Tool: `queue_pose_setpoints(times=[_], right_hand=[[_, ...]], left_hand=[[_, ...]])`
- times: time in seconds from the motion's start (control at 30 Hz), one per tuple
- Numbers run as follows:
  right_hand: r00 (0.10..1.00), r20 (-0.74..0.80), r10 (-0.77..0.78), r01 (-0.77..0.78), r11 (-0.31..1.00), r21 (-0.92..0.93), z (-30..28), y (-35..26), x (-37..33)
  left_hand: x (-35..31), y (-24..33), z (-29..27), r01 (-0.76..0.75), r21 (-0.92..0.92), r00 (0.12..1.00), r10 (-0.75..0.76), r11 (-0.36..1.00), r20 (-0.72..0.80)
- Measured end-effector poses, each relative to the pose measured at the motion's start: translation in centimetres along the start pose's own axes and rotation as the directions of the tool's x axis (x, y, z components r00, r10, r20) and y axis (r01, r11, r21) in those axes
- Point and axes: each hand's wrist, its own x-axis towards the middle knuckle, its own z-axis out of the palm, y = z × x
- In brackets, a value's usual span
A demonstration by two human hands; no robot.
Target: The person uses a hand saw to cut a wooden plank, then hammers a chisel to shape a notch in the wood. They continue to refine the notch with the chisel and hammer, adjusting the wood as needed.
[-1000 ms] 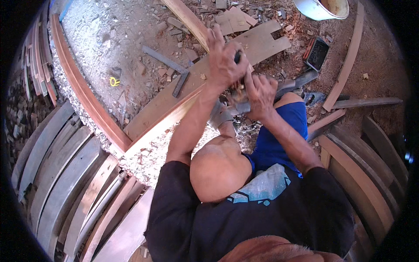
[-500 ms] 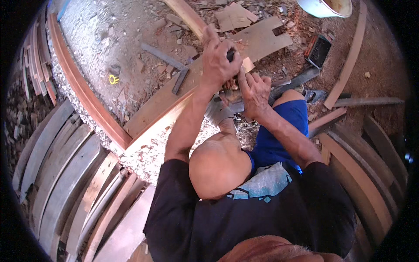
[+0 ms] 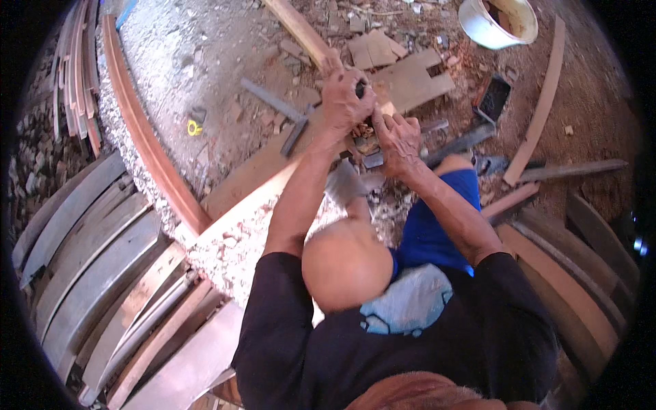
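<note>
My left hand (image 3: 345, 104) is closed around an upright tool whose dark round handle end (image 3: 360, 89) shows at the top of the fist. Its lower part is hidden, so its kind is unclear. Against it, my right hand (image 3: 398, 141) is closed with bent fingers, and what they grip is hidden. A pale piece of wood (image 3: 388, 108) shows just beyond the fingers. From the far side a long wooden strip (image 3: 298, 31) runs up to my left hand. Beneath my hands and left forearm lies a wide board (image 3: 249, 171).
A try square (image 3: 275, 104) rests left of my hands, near a yellow-handled item (image 3: 194, 127). Far right stand a white bucket (image 3: 502, 41) and a black tray (image 3: 493, 97). Reddish timber (image 3: 147, 143) and stacked curved planks (image 3: 102, 266) lie left; more planks (image 3: 567, 273) lie right.
The view has shifted slightly, so the surroundings sit a little differently in the picture. Both hands keep nearly the same place and grip.
</note>
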Motion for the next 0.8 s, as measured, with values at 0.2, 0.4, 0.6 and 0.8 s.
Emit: queue_pose_setpoints(times=[0.2,0.4,0.6,0.8], right_hand=[[0.973,-0.212,-0.092,0.100,0.995,0.030,-2.1,1.3,13.8],[0.976,-0.216,-0.032,0.030,0.999,-0.012,0.4,0.8,-1.2],[0.920,-0.389,-0.046,0.037,0.999,-0.031,-0.1,2.5,5.4],[0.864,-0.492,0.105,-0.023,0.985,0.170,-7.1,7.1,6.5]], left_hand=[[12.5,-6.2,-2.6,0.135,-0.076,0.991,-0.135,0.988,-0.001],[-0.7,0.3,0.9,-0.121,-0.007,0.992,0.121,0.993,-0.043],[7.5,-1.1,0.5,0.068,-0.044,0.974,-0.056,0.997,0.221],[10.4,0.8,-9.4,-0.052,-0.213,0.938,-0.026,0.976,-0.346]])
